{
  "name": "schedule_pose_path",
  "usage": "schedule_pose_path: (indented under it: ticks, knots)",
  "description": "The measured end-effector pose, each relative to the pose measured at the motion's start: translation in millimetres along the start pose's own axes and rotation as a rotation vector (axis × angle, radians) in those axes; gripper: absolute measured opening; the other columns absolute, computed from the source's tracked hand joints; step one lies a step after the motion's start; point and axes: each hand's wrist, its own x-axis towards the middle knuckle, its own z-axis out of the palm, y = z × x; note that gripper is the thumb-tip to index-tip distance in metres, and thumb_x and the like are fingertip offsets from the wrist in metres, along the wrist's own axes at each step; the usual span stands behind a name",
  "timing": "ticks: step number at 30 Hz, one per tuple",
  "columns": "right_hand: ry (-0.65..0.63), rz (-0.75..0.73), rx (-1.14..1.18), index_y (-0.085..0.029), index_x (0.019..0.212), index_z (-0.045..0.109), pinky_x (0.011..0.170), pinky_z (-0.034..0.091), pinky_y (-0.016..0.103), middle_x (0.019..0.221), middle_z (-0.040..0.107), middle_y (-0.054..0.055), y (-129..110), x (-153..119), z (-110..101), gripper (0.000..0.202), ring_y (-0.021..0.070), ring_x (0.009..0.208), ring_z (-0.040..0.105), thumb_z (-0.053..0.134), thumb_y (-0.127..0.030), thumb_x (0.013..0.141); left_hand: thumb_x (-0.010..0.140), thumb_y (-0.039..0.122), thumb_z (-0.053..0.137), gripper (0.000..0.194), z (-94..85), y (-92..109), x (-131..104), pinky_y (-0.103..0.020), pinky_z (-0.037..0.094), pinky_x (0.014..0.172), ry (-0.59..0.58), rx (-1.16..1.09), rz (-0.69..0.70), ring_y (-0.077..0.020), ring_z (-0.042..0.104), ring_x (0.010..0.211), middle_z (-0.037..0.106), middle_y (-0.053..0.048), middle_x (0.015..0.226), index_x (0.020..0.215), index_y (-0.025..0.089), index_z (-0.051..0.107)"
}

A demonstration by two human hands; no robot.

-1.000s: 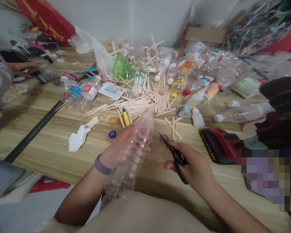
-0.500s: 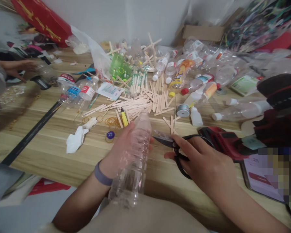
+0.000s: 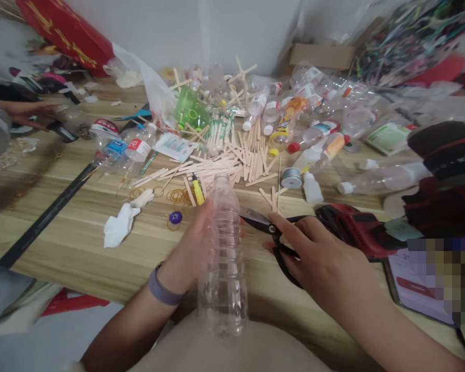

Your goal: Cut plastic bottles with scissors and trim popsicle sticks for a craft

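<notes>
A clear, ribbed plastic bottle (image 3: 225, 268) without a label stands tilted in front of me, its neck pointing away. Wrapped around its left side is my left hand (image 3: 199, 243), whose fingers partly show through the plastic. My right hand (image 3: 318, 248) grips the black handles of a pair of scissors (image 3: 276, 232). Their blades point left, with the tips at the bottle's right side near the shoulder; I cannot tell whether they touch it. Beyond the bottle neck lie a yellow-handled tool (image 3: 197, 190) and a heap of wooden craft sticks (image 3: 217, 168).
Plastic bottles (image 3: 318, 132) crowd the back right. A red and black power tool (image 3: 356, 230) and a phone (image 3: 414, 289) lie at the right. White tissue (image 3: 118, 225), rubber bands (image 3: 180, 196) and a black strip (image 3: 46, 214) are at the left. Another person's hand (image 3: 31, 111) is at far left.
The bottle has swung more upright in view, its base shifting right and its neck slightly left. The scissors have moved slightly left with my right hand.
</notes>
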Motion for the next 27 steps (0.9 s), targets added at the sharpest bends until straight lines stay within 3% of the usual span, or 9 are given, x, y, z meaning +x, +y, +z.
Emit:
schedule_pose_path:
  ticks: [3,6,14,20,27]
  knots:
    - [-0.016,-0.019,0.014,-0.016,0.12,0.064,0.038,0.024,0.024,0.072,0.054,0.004,0.3,-0.3,1.6,0.04,0.0153,0.053,0.053,0.03,-0.029,0.102,0.098,0.053,0.038,0.045,3.2,-2.6,-0.9,-0.024,0.05,0.059,0.091,-0.067,0.071,-0.0137,0.064,0.063,0.068,-0.002,0.075,0.093,0.018,0.065]
    - [-0.007,-0.05,0.011,-0.015,0.126,0.06,0.038,0.027,0.023,0.071,0.053,0.004,0.3,-2.1,5.6,0.04,0.015,0.052,0.051,0.03,-0.028,0.102,0.099,0.052,0.035,0.046,5.5,-3.4,0.2,-0.023,0.05,0.059,0.099,-0.093,0.084,-0.0129,0.063,0.062,0.068,-0.001,0.073,0.092,0.019,0.066]
    - [0.118,-0.091,-0.097,-0.01,0.123,0.06,0.036,0.029,0.024,0.068,0.054,0.002,-2.5,-5.1,15.6,0.039,0.0116,0.043,0.049,0.027,-0.021,0.104,0.096,0.067,0.018,0.077,6.7,6.0,0.6,-0.022,0.048,0.053,0.057,-0.073,-0.177,-0.0134,0.064,0.056,0.069,-0.005,0.065,0.073,0.014,0.069]
    - [0.086,-0.129,-0.139,-0.012,0.132,0.057,0.04,0.03,0.026,0.07,0.053,0.001,4.1,-8.7,20.4,0.04,0.0119,0.047,0.049,0.043,-0.01,0.095,0.094,0.071,0.02,0.078,9.9,1.2,-2.9,-0.02,0.045,0.05,0.014,-0.072,-0.153,-0.012,0.062,0.054,0.067,-0.004,0.063,0.073,0.016,0.071]
    - [0.14,-0.196,-0.15,-0.009,0.121,0.064,0.038,0.025,0.027,0.06,0.047,-0.001,9.6,-2.8,16.2,0.04,0.0122,0.041,0.041,0.038,-0.002,0.092,0.088,0.078,0.03,0.077,3.5,-1.7,-2.6,-0.021,0.049,0.054,-0.056,-0.131,-0.24,-0.0137,0.065,0.059,0.07,-0.006,0.067,0.079,0.013,0.072]
